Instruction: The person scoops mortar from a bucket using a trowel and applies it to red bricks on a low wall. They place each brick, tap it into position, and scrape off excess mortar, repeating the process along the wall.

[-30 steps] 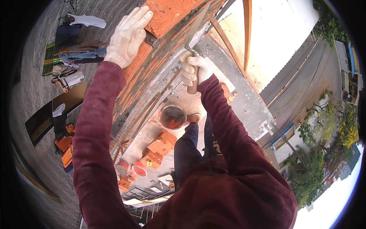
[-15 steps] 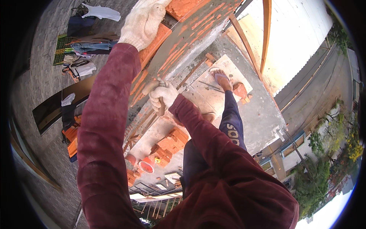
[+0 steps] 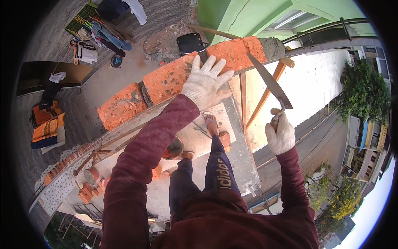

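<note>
My left hand (image 3: 206,83), in a white knit glove, lies with fingers spread on the top of a brick wall. It rests where a middle red brick (image 3: 168,79) and a farther brick (image 3: 236,54) come together. A nearer brick (image 3: 121,107) sits to the left, with a mortar joint (image 3: 145,94) between it and the middle one. Grey mortar (image 3: 273,47) covers the far end of the row. Off to the right, my gloved right hand (image 3: 282,136) grips a trowel (image 3: 268,78) by its handle. The long blade points up and left, its tip near the farther brick.
My feet stand on a pale board (image 3: 226,120) below the wall, beside a bucket (image 3: 174,148) and a brick piece (image 3: 224,139). Wooden struts (image 3: 265,97) rise at the right, above a street (image 3: 309,143) far below. A black chair-like object (image 3: 190,42) lies beyond the wall.
The view has swung to show the wall's top. My right hand has gone from low by the wall face to the right, lifting the trowel into sight. My left hand now lies spread.
</note>
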The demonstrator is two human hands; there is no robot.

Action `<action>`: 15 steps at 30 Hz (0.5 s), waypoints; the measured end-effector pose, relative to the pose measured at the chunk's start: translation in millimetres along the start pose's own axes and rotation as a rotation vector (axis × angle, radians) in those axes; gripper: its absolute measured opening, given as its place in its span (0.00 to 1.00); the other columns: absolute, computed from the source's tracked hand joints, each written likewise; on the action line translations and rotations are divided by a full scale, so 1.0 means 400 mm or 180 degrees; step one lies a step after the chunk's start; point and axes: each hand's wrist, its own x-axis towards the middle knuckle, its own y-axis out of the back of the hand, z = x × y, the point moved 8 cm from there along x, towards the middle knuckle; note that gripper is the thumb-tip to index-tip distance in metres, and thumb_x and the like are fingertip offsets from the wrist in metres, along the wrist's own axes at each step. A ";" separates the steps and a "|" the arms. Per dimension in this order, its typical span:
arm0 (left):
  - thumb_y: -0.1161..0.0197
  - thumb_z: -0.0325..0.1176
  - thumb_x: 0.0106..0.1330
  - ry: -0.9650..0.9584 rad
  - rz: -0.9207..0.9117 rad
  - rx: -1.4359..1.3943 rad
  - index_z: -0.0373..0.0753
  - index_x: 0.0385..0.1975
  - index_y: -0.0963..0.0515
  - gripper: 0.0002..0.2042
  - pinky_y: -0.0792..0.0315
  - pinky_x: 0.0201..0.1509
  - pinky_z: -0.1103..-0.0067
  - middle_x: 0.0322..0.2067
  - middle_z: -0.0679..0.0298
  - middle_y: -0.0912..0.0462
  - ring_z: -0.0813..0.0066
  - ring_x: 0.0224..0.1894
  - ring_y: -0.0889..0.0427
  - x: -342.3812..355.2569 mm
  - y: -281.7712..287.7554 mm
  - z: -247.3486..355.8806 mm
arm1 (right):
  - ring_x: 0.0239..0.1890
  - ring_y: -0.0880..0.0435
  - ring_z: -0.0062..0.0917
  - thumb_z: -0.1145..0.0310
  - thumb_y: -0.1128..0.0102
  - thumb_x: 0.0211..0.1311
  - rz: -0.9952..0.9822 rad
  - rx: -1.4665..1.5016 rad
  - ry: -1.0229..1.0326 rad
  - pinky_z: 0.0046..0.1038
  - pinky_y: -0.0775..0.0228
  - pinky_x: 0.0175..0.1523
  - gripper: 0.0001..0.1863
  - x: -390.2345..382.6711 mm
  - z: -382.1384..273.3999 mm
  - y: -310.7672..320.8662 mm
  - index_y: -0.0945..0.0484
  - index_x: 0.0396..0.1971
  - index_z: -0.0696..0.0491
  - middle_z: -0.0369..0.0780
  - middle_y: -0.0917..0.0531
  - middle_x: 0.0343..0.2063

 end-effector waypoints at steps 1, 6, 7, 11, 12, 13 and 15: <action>0.41 0.57 0.69 0.0151 0.0050 0.0083 0.49 0.70 0.29 0.32 0.53 0.77 0.44 0.71 0.52 0.34 0.49 0.75 0.41 0.003 -0.012 0.008 | 0.29 0.13 0.45 0.75 0.43 0.58 -0.0054 -0.0959 0.0275 0.42 0.21 0.36 0.14 0.109 -0.062 0.094 0.26 0.45 0.61 0.50 0.15 0.27; 0.41 0.61 0.68 0.0563 0.0100 -0.0096 0.49 0.68 0.27 0.33 0.55 0.77 0.44 0.70 0.54 0.33 0.51 0.75 0.42 0.014 0.002 0.026 | 0.39 0.10 0.47 0.71 0.39 0.58 -0.0789 -0.3612 0.0944 0.42 0.18 0.44 0.13 0.610 -0.222 0.120 0.17 0.41 0.63 0.53 0.12 0.34; 0.41 0.61 0.68 0.0561 0.0122 -0.0114 0.49 0.68 0.27 0.33 0.56 0.78 0.44 0.70 0.54 0.32 0.51 0.75 0.42 0.015 0.000 0.029 | 0.40 0.10 0.46 0.71 0.38 0.57 -0.1025 -0.3798 0.0907 0.41 0.18 0.46 0.13 0.670 -0.227 0.085 0.15 0.40 0.62 0.52 0.11 0.36; 0.41 0.63 0.67 0.0638 0.0247 -0.0202 0.48 0.66 0.25 0.33 0.60 0.79 0.46 0.68 0.54 0.30 0.53 0.75 0.41 0.009 -0.017 0.020 | 0.39 0.09 0.40 0.72 0.38 0.57 -0.2544 -0.4794 0.0871 0.37 0.17 0.43 0.14 0.684 -0.317 -0.083 0.12 0.41 0.58 0.51 0.11 0.37; 0.41 0.63 0.67 0.0678 0.0276 -0.0237 0.48 0.66 0.24 0.33 0.60 0.79 0.46 0.68 0.54 0.30 0.53 0.75 0.42 0.009 -0.017 0.017 | 0.41 0.10 0.40 0.71 0.38 0.57 -0.2682 -0.4825 0.0744 0.37 0.18 0.44 0.14 0.670 -0.355 -0.105 0.12 0.42 0.57 0.51 0.11 0.38; 0.41 0.63 0.66 0.0706 0.0306 -0.0275 0.48 0.66 0.24 0.34 0.60 0.79 0.46 0.68 0.54 0.30 0.53 0.75 0.42 0.010 -0.017 0.016 | 0.42 0.10 0.40 0.70 0.38 0.58 -0.2815 -0.4855 0.0599 0.37 0.18 0.45 0.15 0.654 -0.388 -0.123 0.12 0.43 0.56 0.50 0.11 0.40; 0.40 0.62 0.66 0.0756 0.0310 -0.0295 0.49 0.66 0.24 0.33 0.60 0.80 0.48 0.69 0.55 0.31 0.54 0.75 0.42 0.002 -0.018 0.013 | 0.39 0.10 0.39 0.70 0.40 0.58 -0.3068 -0.4822 0.0514 0.37 0.18 0.42 0.14 0.637 -0.424 -0.163 0.12 0.41 0.58 0.50 0.11 0.38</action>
